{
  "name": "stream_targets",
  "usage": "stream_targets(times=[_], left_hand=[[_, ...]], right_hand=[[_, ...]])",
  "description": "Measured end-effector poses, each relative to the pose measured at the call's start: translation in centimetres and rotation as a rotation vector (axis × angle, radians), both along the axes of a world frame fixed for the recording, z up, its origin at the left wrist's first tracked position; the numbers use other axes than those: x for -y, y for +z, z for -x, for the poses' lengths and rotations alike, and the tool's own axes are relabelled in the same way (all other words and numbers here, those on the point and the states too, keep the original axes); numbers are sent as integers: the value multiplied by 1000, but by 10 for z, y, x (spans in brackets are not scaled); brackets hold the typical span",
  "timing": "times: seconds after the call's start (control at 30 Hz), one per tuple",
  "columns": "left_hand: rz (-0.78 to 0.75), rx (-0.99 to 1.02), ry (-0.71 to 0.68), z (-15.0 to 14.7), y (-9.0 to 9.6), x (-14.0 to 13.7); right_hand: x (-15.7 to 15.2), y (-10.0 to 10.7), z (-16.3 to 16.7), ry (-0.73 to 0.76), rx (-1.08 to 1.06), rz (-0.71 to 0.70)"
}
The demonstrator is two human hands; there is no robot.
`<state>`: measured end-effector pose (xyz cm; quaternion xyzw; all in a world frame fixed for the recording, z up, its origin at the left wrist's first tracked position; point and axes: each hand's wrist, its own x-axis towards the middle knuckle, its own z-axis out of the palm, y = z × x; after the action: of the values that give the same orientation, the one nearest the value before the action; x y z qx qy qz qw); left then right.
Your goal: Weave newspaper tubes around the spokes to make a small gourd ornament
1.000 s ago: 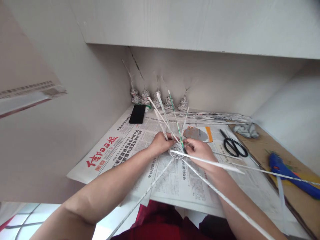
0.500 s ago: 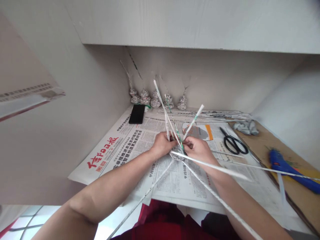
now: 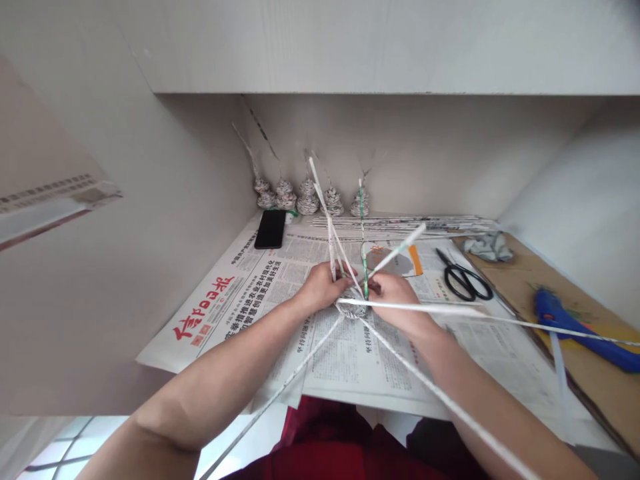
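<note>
Between my hands sits a small woven piece of rolled newspaper (image 3: 351, 309), low on the newspaper sheet (image 3: 285, 287). Long paper strips fan out from it: some stand up and lean back, others run toward me and to the right. My left hand (image 3: 325, 285) is closed on the left side of the woven piece, thumb on top near the upright strips. On the right side my right hand (image 3: 393, 293) pinches around the base of a green-marked paper strip (image 3: 364, 233). One white paper strip (image 3: 425, 307) lies across my right wrist. Fingertips of both hands are partly hidden.
Several gourd-shaped woven paper pieces (image 3: 307, 197) stand along the back wall, near a black phone (image 3: 270, 229). A bundle of paper strips (image 3: 415, 225) lies behind. Black scissors (image 3: 465, 281), a crumpled grey cloth (image 3: 489, 247) and a blue glue gun (image 3: 575, 330) are on the right.
The green-marked strip has swung from leaning left to nearly upright. The white strip over my right wrist has turned more level, and the right-leaning strip tilts lower.
</note>
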<state>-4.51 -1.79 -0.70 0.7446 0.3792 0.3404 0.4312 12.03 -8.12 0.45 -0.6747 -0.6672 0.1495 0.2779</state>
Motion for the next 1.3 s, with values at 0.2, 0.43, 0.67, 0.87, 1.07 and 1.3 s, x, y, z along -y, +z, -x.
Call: stream_targets(times=[0.2, 0.43, 0.67, 0.87, 1.07, 1.3], left_hand=[[6, 33, -121, 10, 12, -7], [335, 78, -462, 32, 37, -18], [436, 48, -384, 28, 30, -14], [245, -5, -278, 18, 17, -10], [38, -60, -135, 8, 6, -6], [-11, -17, 11, 6, 3, -6]], right_hand=[[3, 5, 0, 6, 40, -7], [2, 10, -1, -13, 105, 29], [1, 4, 0, 68, 70, 13], [4, 8, 4, 150, 77, -66], [6, 10, 7, 204, 43, -89], [3, 10, 1, 104, 174, -278]])
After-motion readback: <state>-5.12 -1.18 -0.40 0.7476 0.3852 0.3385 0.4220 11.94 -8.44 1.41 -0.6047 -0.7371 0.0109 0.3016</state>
